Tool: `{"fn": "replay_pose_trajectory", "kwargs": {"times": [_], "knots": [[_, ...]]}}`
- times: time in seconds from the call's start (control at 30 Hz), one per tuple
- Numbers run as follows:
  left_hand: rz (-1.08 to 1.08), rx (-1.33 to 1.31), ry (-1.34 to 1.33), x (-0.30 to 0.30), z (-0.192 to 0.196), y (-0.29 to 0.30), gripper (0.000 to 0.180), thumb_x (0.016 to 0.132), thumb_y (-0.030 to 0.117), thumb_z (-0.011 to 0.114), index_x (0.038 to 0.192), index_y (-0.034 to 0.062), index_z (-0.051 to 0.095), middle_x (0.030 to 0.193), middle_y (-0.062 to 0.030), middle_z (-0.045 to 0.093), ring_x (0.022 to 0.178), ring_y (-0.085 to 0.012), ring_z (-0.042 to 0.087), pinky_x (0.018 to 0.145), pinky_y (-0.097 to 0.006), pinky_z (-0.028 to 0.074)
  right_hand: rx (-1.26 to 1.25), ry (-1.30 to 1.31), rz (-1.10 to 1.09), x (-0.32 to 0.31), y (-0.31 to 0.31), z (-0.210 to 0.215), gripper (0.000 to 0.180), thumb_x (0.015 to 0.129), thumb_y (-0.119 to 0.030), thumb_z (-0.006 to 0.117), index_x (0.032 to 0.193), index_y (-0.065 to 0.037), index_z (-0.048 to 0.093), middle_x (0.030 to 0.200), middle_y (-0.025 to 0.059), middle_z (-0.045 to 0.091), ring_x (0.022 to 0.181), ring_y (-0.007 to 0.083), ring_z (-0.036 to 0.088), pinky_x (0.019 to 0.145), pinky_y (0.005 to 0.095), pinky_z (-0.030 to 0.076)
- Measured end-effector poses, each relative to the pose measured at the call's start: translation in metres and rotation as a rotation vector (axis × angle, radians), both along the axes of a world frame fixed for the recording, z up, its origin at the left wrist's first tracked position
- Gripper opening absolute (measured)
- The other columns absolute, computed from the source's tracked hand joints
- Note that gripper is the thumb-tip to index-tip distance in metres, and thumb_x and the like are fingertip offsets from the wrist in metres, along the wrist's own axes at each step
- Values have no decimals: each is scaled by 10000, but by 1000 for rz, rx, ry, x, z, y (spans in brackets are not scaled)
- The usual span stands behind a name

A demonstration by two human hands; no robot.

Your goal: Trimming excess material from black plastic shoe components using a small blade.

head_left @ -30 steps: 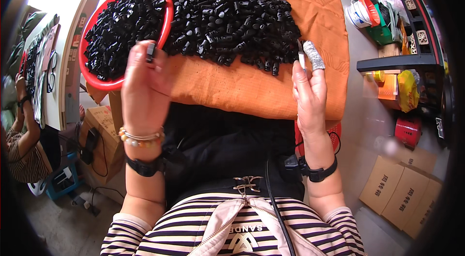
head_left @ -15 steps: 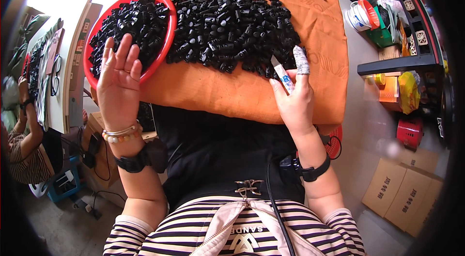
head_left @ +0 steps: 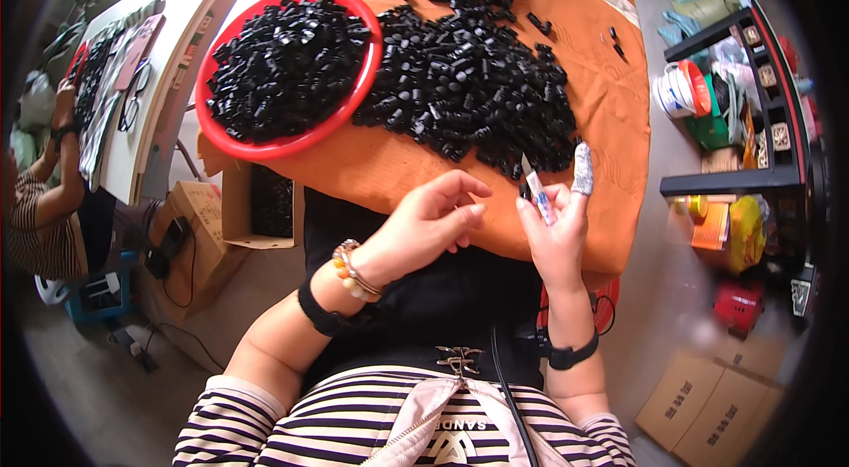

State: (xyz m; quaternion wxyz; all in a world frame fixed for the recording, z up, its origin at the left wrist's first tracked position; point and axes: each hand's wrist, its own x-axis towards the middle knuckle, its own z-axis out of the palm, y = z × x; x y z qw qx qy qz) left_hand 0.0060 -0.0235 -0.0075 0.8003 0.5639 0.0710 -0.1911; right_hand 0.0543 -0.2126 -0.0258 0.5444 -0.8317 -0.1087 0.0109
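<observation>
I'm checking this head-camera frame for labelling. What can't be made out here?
- Small white knife-like tool in the right hand: its lower end is hidden by the fingers.
- Heap of small black plastic parts: too small to tell their shape.
- Left hand: palm faces away, contents unseen.

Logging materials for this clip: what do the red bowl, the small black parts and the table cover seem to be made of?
Red bowl: probably plastic, going by its smooth, evenly coloured, slightly glossy rim.
Small black parts: likely moulded plastic, all one shape, dull with faint glints; rubber is possible.
Orange table cover: looks like matte woven cloth, which creases and drapes over the edge.
</observation>
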Motion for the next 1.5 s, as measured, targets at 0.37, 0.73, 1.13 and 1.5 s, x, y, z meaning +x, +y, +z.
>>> {"fn": "replay_pose_trajectory", "kwargs": {"times": [0.37,0.73,1.13,1.5], "knots": [[2,-254,52,-1,7,7,231,946,255,469,1053,53,504,856,-17,596,744,-77,600,680,-229,511,425,325,251,-20,38,44,652,809,58,590,1303,-9,170,875,54,534,756,84,567,671,203,486],[142,-605,18,0,7,26,273,956,243,418,1133,41,465,825,-39,546,593,-99,516,545,-219,442,425,290,348,-16,34,41,524,881,-249,598,1248,22,341,748,-17,469,646,32,393,592,159,319],[226,-696,96,2,1,25,148,957,241,447,1012,117,507,733,40,492,581,-30,438,504,-186,352,306,325,435,-16,44,39,564,800,-30,671,1294,13,402,869,-10,529,759,24,471,694,148,381],[202,-682,119,6,-6,27,154,956,235,452,1022,113,519,643,41,484,532,-31,415,489,-181,325,308,237,386,-10,49,31,454,784,-55,697,1187,28,505,920,57,624,802,69,572,697,208,473]]}}
